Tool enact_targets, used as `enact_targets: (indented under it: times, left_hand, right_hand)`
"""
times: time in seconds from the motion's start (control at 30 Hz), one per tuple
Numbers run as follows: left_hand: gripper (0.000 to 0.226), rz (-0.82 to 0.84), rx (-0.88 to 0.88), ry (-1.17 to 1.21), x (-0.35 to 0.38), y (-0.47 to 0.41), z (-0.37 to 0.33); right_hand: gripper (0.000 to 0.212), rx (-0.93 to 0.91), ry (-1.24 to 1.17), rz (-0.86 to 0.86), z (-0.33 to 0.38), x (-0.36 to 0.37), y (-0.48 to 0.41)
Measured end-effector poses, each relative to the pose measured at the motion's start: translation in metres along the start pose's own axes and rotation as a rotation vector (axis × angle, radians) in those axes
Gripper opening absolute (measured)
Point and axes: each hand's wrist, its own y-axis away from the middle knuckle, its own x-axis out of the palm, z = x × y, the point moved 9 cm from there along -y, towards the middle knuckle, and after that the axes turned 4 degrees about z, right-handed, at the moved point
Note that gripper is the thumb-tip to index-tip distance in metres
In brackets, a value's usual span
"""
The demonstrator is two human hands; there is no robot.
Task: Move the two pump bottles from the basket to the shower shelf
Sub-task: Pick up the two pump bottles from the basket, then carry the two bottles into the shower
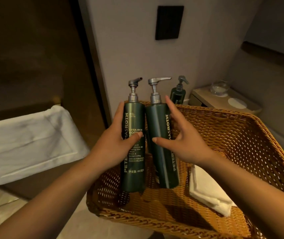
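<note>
Two tall dark green pump bottles with silver pumps stand upright side by side inside a woven wicker basket (232,135). My left hand (115,144) wraps the left bottle (134,163) from its left side, thumb across the label. My right hand (184,142) curls around the right bottle (161,152) from its right side, thumb in front. The bottles touch each other. Their bases are near the basket floor; whether they are lifted off it I cannot tell.
A folded white towel (208,190) lies in the basket at right. A third, smaller green pump bottle (178,94) stands behind the basket by the wall. A tray (206,99) with a glass (219,87) sits at right. White marble ledge (25,144) at left.
</note>
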Motion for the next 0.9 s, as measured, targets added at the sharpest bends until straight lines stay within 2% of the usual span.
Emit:
enact_targets:
  times: [0.27, 0.4, 0.7, 0.9]
  left_hand:
    - [0.087, -0.12, 0.054, 0.071, -0.069, 0.029, -0.037]
    - [0.088, -0.21, 0.058, 0.096, -0.108, 0.065, -0.057]
    - [0.088, -0.349, -0.033, 0.099, -0.171, 0.2, -0.05]
    - [0.086, -0.478, -0.155, 0.091, -0.2, 0.301, -0.026]
  right_hand:
    - [0.1, -0.11, 0.014, -0.095, 0.08, 0.011, -0.011]
    - [0.1, -0.167, -0.065, -0.088, 0.125, 0.032, -0.009]
    - [0.098, -0.252, -0.119, 0.101, 0.204, 0.134, 0.025]
    - [0.096, -0.281, -0.147, 0.239, 0.222, 0.223, 0.063]
